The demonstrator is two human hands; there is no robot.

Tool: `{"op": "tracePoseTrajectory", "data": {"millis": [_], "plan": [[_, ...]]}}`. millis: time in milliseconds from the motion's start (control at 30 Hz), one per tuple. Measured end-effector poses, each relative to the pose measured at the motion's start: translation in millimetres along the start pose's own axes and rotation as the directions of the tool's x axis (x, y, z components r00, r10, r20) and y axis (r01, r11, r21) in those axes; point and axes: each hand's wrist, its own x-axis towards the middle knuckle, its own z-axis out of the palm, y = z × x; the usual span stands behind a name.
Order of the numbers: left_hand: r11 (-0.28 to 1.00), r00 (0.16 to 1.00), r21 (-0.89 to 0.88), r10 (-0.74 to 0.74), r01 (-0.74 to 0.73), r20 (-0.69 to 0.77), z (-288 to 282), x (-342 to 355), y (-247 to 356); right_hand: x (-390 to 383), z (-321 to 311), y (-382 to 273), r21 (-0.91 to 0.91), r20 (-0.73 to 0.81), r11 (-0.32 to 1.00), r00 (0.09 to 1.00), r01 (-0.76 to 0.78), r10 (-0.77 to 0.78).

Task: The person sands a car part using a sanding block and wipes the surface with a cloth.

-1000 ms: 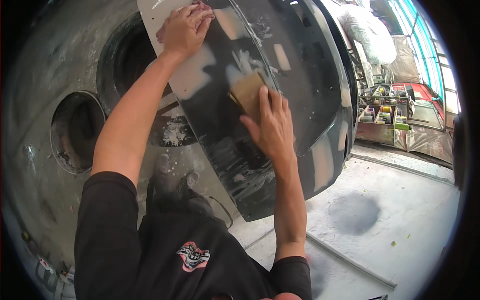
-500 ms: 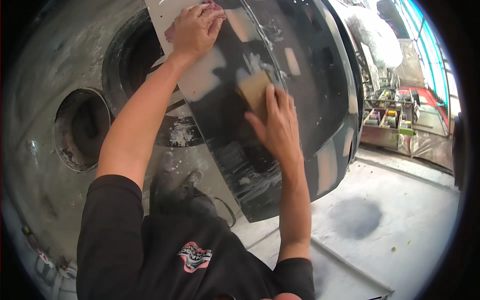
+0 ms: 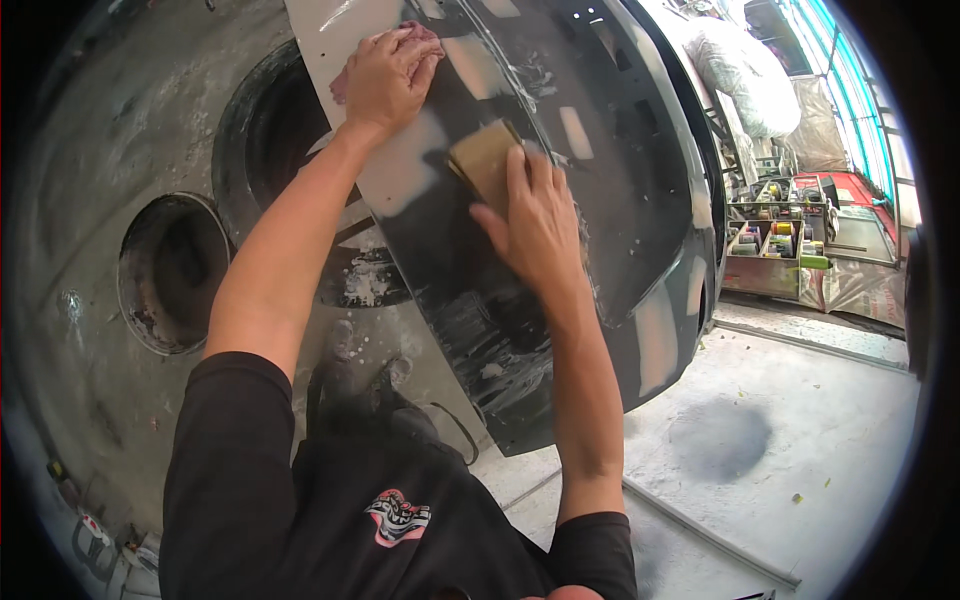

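Observation:
A dark grey vehicle body panel (image 3: 630, 140) with pale filler patches and white scuffs lies beneath both hands. My left hand (image 3: 388, 82), near the panel's upper left edge, is closed on a crumpled pinkish-red cloth (image 3: 420, 45) resting on the surface. Lower and to the right, my right hand (image 3: 535, 220) grips a flat tan block (image 3: 482, 158), perhaps wrapped in abrasive paper, against the panel, thumb on its near side and fingertips over its right part.
Two dark round containers (image 3: 172, 270) (image 3: 255, 120) sit on the grey floor at left. At right stand a metal rack (image 3: 765, 265) holding several cans and tins, a wrapped pale bundle (image 3: 740, 85) and a red-framed board (image 3: 850, 200). White sheeting (image 3: 780, 440) covers the lower right floor.
My right hand and the tan block have slid up and left across the panel since half a second ago. My left hand stays on the cloth. The view has shifted slightly.

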Motion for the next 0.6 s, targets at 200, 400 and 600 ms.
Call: {"op": "tracePoseTrajectory", "data": {"millis": [200, 400, 600], "plan": [[0.999, 0.998, 0.009, 0.051, -0.050, -0.045, -1, 3, 11, 12, -5, 7, -0.007, -0.012, 1.000, 1.000, -0.020, 0.019], [0.999, 0.998, 0.022, 0.037, -0.036, -0.050, -4, 2, 2, -24, 4, 0, -0.004, -0.024, 1.000, 1.000, 0.020, -0.020], [1.000, 0.999, 0.020, 0.021, -0.020, -0.050, 1, 1, 9, 32, 4, 17, -0.005, -0.029, 1.000, 0.999, -0.023, 0.023]]}}
